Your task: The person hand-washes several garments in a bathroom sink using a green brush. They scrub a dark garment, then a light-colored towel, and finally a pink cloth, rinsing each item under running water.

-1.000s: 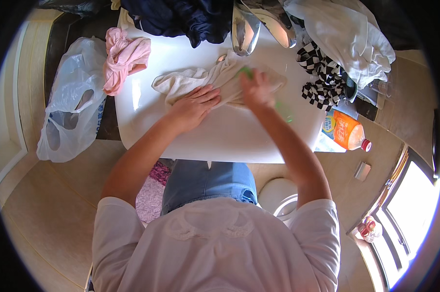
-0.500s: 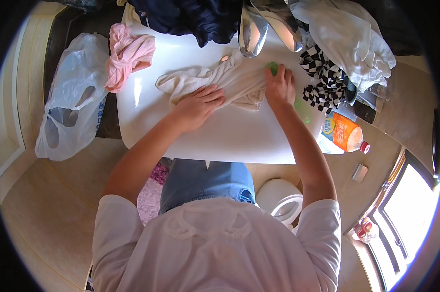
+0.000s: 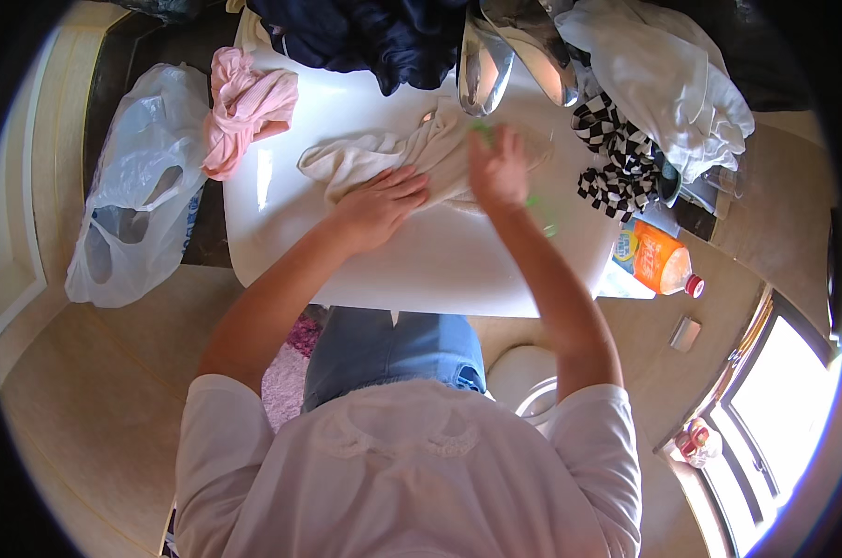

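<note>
A cream-coloured cloth lies bunched across the middle of a white washbasin. My left hand rests flat on the cloth's near left part, fingers stretched out. Over the right part of the cloth, my right hand is closed round a small green object. Motion blurs this hand, and its fingers hide most of the green object, so its kind does not show. The cloth under the right hand is partly hidden. Green reflections show on the basin beside the right wrist.
A pink cloth hangs over the basin's left rim beside a white plastic bag. Dark clothing and a metal tap are at the back. Checkered fabric, white fabric and an orange bottle stand right.
My right hand has moved left over the cloth with the green object, and is now blurred. The left hand has stayed in place on the cloth.
</note>
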Tool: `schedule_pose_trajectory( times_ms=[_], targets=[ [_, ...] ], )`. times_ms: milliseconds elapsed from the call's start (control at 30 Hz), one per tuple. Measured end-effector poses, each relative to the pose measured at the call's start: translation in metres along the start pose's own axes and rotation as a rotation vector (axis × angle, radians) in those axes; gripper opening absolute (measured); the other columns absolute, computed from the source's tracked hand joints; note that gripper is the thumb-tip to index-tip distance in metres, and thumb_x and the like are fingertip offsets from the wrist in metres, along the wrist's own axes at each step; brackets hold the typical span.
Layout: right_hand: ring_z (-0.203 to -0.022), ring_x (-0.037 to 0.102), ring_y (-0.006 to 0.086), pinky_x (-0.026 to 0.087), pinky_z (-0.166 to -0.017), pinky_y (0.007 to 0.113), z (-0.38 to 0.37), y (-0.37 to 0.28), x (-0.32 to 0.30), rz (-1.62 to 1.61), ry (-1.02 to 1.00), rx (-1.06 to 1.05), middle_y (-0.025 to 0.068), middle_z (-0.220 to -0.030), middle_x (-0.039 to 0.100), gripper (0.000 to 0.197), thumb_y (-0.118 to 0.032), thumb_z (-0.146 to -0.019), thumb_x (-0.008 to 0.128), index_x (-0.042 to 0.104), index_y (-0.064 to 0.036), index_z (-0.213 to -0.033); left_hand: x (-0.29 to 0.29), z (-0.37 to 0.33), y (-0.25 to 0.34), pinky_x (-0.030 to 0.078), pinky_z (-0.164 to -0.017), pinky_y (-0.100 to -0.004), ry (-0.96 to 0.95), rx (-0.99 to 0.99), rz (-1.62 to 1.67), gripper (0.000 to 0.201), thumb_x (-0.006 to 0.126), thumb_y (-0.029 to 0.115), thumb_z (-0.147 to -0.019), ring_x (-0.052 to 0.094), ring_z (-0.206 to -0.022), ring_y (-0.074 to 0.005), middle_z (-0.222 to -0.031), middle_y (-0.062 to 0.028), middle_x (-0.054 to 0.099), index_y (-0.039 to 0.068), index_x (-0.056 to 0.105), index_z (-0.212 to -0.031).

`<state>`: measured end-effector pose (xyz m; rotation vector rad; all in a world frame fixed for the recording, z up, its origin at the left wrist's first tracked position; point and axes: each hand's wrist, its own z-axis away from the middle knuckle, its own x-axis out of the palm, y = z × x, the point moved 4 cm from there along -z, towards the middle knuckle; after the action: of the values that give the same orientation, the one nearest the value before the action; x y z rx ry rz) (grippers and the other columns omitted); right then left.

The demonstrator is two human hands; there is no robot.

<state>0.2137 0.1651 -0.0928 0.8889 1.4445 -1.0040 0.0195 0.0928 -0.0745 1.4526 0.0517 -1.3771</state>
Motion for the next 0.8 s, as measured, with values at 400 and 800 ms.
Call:
schedule_pose_trajectory(
  times_ms=[400, 800],
  targets=[
    [-0.098, 0.054, 0.0333, 0.049, -0.083, 0.045, -0.009, 0.005, 0.002, -0.012, 0.122, -0.076, 0.0135, -0.112, 0.054, 0.033, -0.011, -0.081, 0.058, 0.065, -0.0198, -0.112, 0.002, -0.001, -0.001, 0.021, -0.121, -0.0399, 0.009, 0.005, -0.038, 0.042, 0.047, 0.014, -0.098, 0.027, -0.146, -0.0252, -0.153, -0.0060, 0.038, 0.009, 0.051, -0.140],
    [-0.091, 0.056, 0.0326, 0.051, -0.074, 0.044, -0.010, 0.020, -0.011, 0.064, 0.165, -0.036, 0.0152, -0.104, 0.053, 0.026, -0.013, -0.081, 0.060, 0.063, -0.0163, -0.106, 0.002, -0.001, 0.000, 0.019, -0.121, -0.0398, 0.029, 0.005, -0.006, 0.044, 0.047, 0.011, -0.097, 0.027, -0.146, -0.0257, -0.154, -0.0058, 0.038, 0.010, 0.050, -0.141]
  ],
)
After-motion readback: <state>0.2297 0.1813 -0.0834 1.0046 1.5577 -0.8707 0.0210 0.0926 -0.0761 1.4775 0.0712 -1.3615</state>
